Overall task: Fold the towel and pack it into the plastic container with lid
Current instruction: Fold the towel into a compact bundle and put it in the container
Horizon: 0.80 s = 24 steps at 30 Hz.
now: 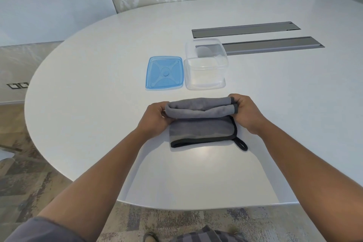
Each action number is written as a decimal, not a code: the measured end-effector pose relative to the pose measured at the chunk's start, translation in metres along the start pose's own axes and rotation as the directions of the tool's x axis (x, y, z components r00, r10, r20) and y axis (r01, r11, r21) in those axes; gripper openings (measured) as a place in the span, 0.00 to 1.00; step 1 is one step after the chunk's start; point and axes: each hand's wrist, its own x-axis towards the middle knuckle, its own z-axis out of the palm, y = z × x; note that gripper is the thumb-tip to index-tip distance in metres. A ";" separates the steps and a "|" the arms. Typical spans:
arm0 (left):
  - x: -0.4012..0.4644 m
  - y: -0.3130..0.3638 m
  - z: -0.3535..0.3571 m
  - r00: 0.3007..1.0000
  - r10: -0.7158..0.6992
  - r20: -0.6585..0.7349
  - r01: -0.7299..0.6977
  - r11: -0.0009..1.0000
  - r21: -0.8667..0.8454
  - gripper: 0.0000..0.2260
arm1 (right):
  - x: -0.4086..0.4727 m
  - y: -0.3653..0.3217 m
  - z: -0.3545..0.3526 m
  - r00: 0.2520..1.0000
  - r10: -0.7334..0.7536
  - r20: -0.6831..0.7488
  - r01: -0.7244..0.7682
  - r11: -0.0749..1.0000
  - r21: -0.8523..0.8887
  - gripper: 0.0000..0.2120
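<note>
1. Nearest: both forearms reach fwd from the bottom corners, roughly symmetric, converging on the towel (202, 125); that evenness suits a fold made w/ both ends moving together.
2. Towel is grey w/ a black border, lying on the white table (98, 94) close to the near edge; near part rests flat, already doubled by the look of the stacked edges; hanging loop (242, 144) sticks out at the near right corner.
3. Left hand (155, 119) grips the far left end of the towel, fingers curled round the raised fold; right hand (245, 113) pinches the far right end at the black border, thumb on top; both closed on cloth, neither open.
4. Far edge is lifted off the table & bowed btwn the hands, prob. so it can be laid over the flat part; I judge this a mid-fold step, packing not yet begun.
5. Further out: blue lid (164, 72) lies flat, off the box, so the opening stays free; clear container (206, 65) stands just beside it on the right, open & holding nothing visible.
6. Farthest: two grey cable slots (275, 45) set in the table behind the container.
</note>
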 end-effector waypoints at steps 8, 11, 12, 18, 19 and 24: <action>-0.005 -0.005 0.003 0.983 0.181 0.033 -0.183 0.951 0.248 0.08 | -0.004 0.000 -0.006 0.994 0.012 0.111 -0.017 0.999 0.043 0.12; -0.003 -0.003 0.002 0.966 0.256 0.024 -0.249 0.905 0.344 0.09 | -0.004 0.001 -0.007 0.991 0.013 0.135 -0.026 0.995 0.095 0.20; -0.003 -0.001 0.003 0.960 0.280 0.020 -0.267 0.890 0.368 0.11 | -0.003 0.001 -0.007 0.994 0.012 0.110 -0.023 0.995 0.097 0.19; -0.008 0.000 0.001 0.937 0.344 0.062 -0.328 0.805 0.495 0.12 | -0.004 0.010 -0.006 0.997 -0.023 0.071 0.028 0.997 -0.068 0.17; -0.008 0.000 0.001 0.932 0.356 0.068 -0.341 0.797 0.498 0.13 | -0.004 0.012 -0.006 0.997 -0.038 0.071 0.047 0.992 -0.121 0.19; -0.009 0.004 -0.002 0.948 0.305 0.086 -0.310 0.838 0.449 0.17 | -0.006 0.020 -0.006 0.987 -0.144 0.073 0.161 0.916 -0.368 0.31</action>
